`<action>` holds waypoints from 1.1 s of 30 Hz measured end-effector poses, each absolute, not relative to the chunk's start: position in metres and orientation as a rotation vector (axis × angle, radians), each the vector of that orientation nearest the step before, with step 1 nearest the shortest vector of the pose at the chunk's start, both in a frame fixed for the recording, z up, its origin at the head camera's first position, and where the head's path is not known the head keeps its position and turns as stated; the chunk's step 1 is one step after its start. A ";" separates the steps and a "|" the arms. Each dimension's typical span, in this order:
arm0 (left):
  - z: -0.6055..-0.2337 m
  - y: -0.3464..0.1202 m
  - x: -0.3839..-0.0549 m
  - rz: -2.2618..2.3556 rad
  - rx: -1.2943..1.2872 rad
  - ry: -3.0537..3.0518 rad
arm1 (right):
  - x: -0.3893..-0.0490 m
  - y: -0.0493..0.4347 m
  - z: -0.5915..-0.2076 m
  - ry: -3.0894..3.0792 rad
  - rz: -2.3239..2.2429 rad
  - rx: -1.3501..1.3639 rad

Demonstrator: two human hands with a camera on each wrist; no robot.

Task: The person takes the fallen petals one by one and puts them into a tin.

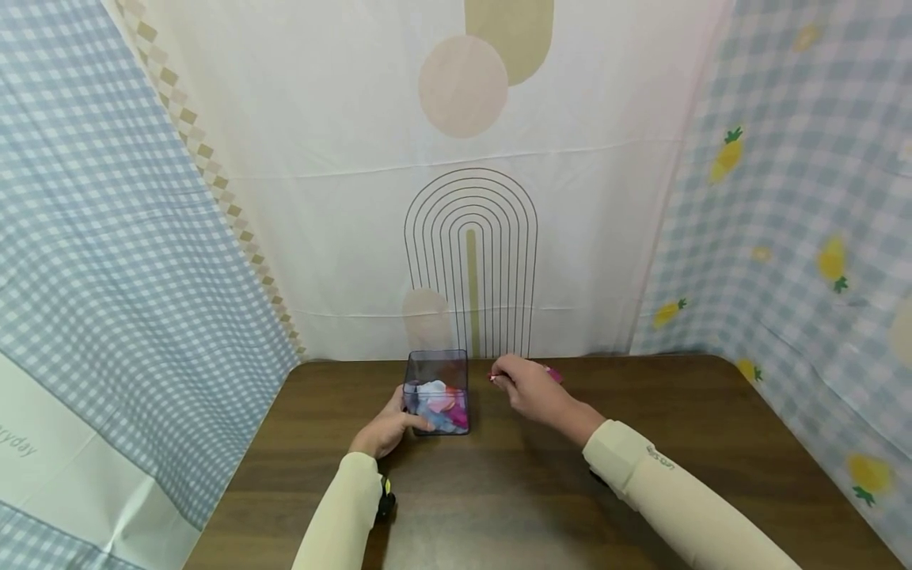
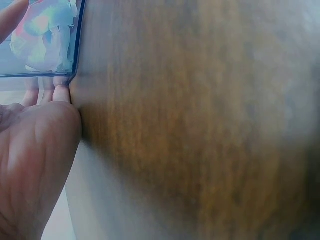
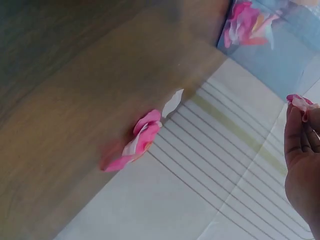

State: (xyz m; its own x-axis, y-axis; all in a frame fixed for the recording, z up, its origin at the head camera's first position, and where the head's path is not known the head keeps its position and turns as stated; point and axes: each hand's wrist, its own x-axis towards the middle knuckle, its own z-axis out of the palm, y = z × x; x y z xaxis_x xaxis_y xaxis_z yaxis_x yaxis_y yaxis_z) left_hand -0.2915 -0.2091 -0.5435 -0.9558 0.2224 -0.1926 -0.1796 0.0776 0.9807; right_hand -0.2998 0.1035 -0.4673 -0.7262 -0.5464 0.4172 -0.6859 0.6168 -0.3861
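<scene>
A see-through bluish box (image 1: 437,368) stands near the table's back edge, with a heap of white, blue, pink and red petals (image 1: 443,405) inside. My left hand (image 1: 388,423) grips this box at its left front corner, thumb across the near side. To the right of the box, my right hand (image 1: 530,388) is raised and pinches a small pink petal (image 3: 300,102) between thumb and fingertips. Behind that hand, more pink petals (image 3: 142,142) and a white petal (image 3: 173,103) lie on the table, mostly hidden in the head view.
The brown wooden table (image 1: 484,507) has rounded back corners. A white patterned cloth (image 1: 342,237) hangs directly behind it. Blue checked cloths hang at the left (image 1: 185,261) and at the right (image 1: 784,198).
</scene>
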 end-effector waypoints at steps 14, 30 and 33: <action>-0.539 -0.206 -0.289 1.947 0.045 2.073 | -0.296 0.104 -0.469 -2.539 0.809 1.058; -0.543 -0.209 -0.291 1.959 0.052 2.065 | -0.297 0.105 -0.473 -2.533 0.825 1.094; -0.543 -0.209 -0.291 1.956 0.053 2.061 | -0.298 0.103 -0.471 -2.522 0.811 1.090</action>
State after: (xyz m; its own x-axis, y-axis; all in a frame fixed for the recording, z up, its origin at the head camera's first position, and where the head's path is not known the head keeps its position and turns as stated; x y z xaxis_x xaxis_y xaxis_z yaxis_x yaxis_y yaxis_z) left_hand -0.2909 -0.2093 -0.5428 -0.9549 0.2293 -0.1887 -0.1765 0.0729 0.9816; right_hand -0.2979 0.1025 -0.4706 -0.6777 -0.5797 0.4524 -0.7348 0.5584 -0.3851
